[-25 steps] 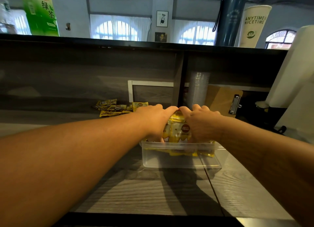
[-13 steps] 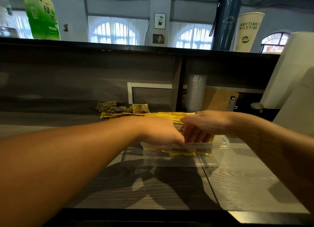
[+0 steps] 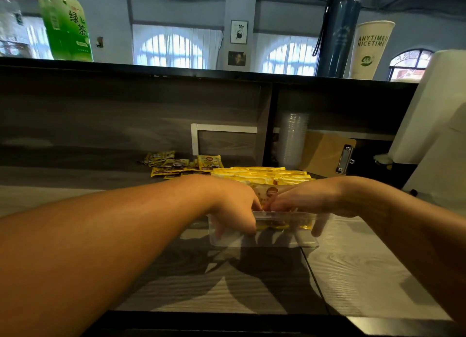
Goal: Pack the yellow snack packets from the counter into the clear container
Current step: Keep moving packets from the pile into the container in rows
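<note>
Both hands, left hand [image 3: 234, 208] and right hand [image 3: 310, 200], pinch packets [image 3: 271, 191] at container [image 3: 277, 240] near rim.

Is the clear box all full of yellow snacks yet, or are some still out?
Nearly full: yellow packets stand packed above the clear box rim. Some are still out: a loose pile lies on the counter behind.
</note>
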Demonstrator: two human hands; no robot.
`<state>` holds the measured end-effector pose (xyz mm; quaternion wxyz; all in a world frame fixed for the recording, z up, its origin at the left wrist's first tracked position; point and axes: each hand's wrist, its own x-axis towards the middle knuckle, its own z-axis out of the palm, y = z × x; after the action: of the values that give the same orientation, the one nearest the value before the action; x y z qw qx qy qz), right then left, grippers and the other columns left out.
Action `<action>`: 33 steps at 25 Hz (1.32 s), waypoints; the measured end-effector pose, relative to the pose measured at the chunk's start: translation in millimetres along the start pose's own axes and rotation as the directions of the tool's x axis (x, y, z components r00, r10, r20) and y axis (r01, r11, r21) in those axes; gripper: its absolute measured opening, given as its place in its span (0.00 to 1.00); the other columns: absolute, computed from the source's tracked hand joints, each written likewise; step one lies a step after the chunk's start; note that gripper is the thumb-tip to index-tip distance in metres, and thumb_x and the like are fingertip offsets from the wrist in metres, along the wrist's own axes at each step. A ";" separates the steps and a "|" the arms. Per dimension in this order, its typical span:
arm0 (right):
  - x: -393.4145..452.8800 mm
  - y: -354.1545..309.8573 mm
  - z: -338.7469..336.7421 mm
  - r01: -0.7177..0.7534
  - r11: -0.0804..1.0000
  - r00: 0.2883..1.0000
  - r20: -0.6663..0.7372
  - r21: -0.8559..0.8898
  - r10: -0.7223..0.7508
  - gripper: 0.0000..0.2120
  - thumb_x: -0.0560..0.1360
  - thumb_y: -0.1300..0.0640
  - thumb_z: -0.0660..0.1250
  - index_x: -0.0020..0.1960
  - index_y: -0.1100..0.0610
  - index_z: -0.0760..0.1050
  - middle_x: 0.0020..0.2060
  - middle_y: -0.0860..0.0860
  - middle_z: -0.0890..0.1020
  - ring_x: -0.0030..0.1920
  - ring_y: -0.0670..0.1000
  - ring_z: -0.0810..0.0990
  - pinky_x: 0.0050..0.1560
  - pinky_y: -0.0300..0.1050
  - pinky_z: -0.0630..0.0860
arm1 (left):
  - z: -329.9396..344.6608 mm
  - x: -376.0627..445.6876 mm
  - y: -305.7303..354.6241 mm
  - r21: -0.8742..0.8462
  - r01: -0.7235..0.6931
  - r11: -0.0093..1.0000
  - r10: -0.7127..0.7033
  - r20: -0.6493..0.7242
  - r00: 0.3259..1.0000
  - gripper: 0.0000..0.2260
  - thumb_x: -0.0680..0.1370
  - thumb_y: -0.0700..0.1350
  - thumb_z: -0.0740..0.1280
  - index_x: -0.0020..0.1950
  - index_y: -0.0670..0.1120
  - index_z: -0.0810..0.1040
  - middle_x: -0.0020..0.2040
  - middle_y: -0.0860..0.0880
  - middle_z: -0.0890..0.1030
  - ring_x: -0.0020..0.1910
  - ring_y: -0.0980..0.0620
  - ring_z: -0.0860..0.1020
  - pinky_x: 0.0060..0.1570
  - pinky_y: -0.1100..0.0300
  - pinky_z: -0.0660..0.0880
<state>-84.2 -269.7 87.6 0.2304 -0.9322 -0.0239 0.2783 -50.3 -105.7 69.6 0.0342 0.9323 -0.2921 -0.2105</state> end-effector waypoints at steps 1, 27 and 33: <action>-2.1 -0.9 -2.6 0.012 1.000 1.000 -0.029 0.004 -0.012 0.16 0.81 0.47 0.58 0.66 0.48 0.73 0.58 0.50 0.75 0.58 0.55 0.77 0.56 0.55 0.78 | -2.1 -2.8 -2.6 -0.034 -0.028 0.999 0.028 -0.002 1.000 0.23 0.79 0.54 0.68 0.73 0.52 0.72 0.56 0.49 0.81 0.40 0.51 0.86 0.46 0.54 0.84; 60.9 7.0 -24.4 0.012 0.929 0.862 -0.467 -0.369 -0.197 0.48 0.62 0.40 0.78 0.75 0.48 0.59 0.66 0.51 0.73 0.61 0.54 0.74 0.58 0.48 0.74 | -8.5 34.1 -52.2 -0.125 0.020 0.992 -0.086 -0.547 0.833 0.45 0.68 0.70 0.71 0.80 0.58 0.57 0.75 0.48 0.68 0.70 0.45 0.71 0.63 0.46 0.75; 60.0 -39.2 -23.5 0.094 0.928 0.776 -0.558 -0.360 -0.295 0.32 0.74 0.35 0.62 0.72 0.49 0.66 0.64 0.52 0.76 0.61 0.53 0.75 0.55 0.46 0.73 | 21.9 21.0 -145.3 -0.310 0.113 0.944 -0.295 -0.637 0.713 0.21 0.84 0.53 0.60 0.76 0.51 0.67 0.73 0.47 0.73 0.68 0.47 0.73 0.63 0.52 0.72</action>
<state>-17.8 -234.0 91.8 0.1032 -0.9883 -0.0905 -0.0659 33.3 4.1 14.8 0.2307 0.9592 -0.1254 0.1045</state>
